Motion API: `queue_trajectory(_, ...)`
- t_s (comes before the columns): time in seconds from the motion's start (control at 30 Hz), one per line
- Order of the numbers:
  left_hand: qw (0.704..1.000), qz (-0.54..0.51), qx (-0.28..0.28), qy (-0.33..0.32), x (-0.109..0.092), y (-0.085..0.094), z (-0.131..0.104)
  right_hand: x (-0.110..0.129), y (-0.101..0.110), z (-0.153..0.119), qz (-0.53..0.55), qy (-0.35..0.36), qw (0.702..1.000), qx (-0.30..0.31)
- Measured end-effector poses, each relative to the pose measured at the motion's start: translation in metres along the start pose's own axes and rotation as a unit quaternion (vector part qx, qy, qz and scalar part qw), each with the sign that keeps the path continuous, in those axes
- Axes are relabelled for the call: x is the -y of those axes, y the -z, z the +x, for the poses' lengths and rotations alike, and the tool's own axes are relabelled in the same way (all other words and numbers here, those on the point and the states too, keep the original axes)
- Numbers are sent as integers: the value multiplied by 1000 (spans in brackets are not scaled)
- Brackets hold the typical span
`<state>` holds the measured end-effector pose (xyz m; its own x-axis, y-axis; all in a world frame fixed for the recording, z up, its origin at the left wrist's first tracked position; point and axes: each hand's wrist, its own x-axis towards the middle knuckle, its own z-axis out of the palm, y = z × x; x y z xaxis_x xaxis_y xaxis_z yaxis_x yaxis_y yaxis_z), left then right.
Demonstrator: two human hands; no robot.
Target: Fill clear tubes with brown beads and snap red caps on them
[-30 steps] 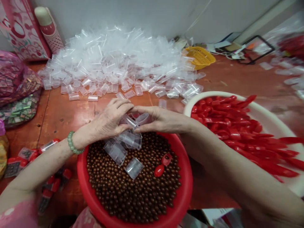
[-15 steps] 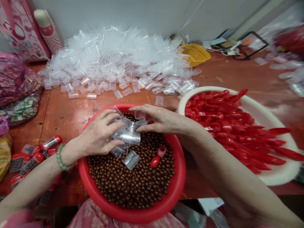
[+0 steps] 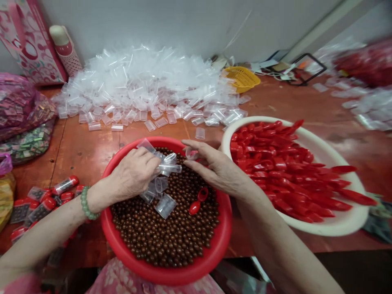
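A red basin [image 3: 228,232] full of small brown balls [image 3: 165,245] stands in front of me. Several clear plastic tubes [image 3: 165,206] lie loose on the balls near its far left side. My left hand [image 3: 133,171], with a green bead bracelet at the wrist, curls its fingers over them and pinches one clear tube pointing right. Over the basin's far right rim, my right hand [image 3: 211,165] grips another clear plastic tube [image 3: 192,153] between thumb and fingers. A small red cap piece [image 3: 194,208] with an open ring end rests on the balls below it.
A white basin [image 3: 339,157] of red plastic pieces [image 3: 275,167] sits at right. Clear tubes [image 3: 147,81] form a large heap along the wall, beside a yellow basket [image 3: 241,79]. Filled red-capped tubes [image 3: 39,208] lie at left, below plastic bags [image 3: 21,110].
My left hand has closed from spread fingers into a pinch on a tube. My right hand has shifted slightly away from the pile with a tube in its fingers.
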<state>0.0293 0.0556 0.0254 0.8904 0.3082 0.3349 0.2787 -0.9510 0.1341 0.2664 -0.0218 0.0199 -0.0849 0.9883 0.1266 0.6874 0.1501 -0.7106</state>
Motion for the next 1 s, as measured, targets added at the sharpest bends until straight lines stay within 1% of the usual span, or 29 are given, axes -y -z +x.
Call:
queue_trajectory(0.1, 991, -113, -23, 66, 3, 3, 2, -2, -5, 6, -38, 4, 999, 9)
queue_trajectory(0.2, 967, -218, -2, 130, 2, 7, 1, 1, -8, 11, -121, -19, 992, 25)
queue_trajectory(0.27, 951, -258, 14, 170, -1, 10, 0, 8, -6, 11, -153, -13, 988, 19)
queue_trajectory(0.33, 931, -301, 25, 206, -4, 13, -1, 19, -4, 8, -131, 41, 991, 9)
queue_trajectory(0.43, 886, -395, 41, 241, -6, 15, -2, 36, -3, 3, -71, 143, 987, 20)
queue_trajectory(0.5, 859, -448, 61, 241, -6, 14, -5, 43, -6, 1, -61, 180, 981, 24)
queue_trajectory(0.53, 855, -459, 66, 231, -7, 13, -8, 45, -8, 1, -60, 190, 980, 21)
queue_trajectory(0.57, 863, -452, 59, 218, -7, 12, -11, 45, -10, 1, -56, 196, 979, 17)
queue_trajectory(0.6, 882, -423, 42, 201, -8, 11, -14, 45, -13, 1, -47, 200, 979, 13)
queue_trajectory(0.63, 909, -377, 16, 179, -10, 10, -17, 44, -15, 1, -33, 201, 979, 12)
queue_trajectory(0.7, 960, -248, -38, 126, -15, 9, -23, 43, -18, 0, 11, 194, 981, 14)
queue_trajectory(0.73, 976, -185, -56, 98, -19, 9, -26, 43, -19, -1, 40, 183, 982, 15)
queue_trajectory(0.77, 986, -133, -70, 73, -22, 9, -28, 43, -20, -2, 74, 166, 983, 15)
queue_trajectory(0.83, 992, -74, -86, 45, -28, 9, -30, 44, -22, -6, 153, 128, 980, 14)
queue_trajectory(0.87, 993, -69, -88, 45, -30, 9, -31, 45, -23, -8, 194, 110, 975, 15)
queue_trajectory(0.93, 990, -104, -77, 56, -34, 9, -31, 47, -27, -11, 264, 71, 962, 17)
queue_trajectory(1.0, 982, -166, -55, 73, -36, 9, -31, 49, -30, -14, 310, 17, 950, 15)
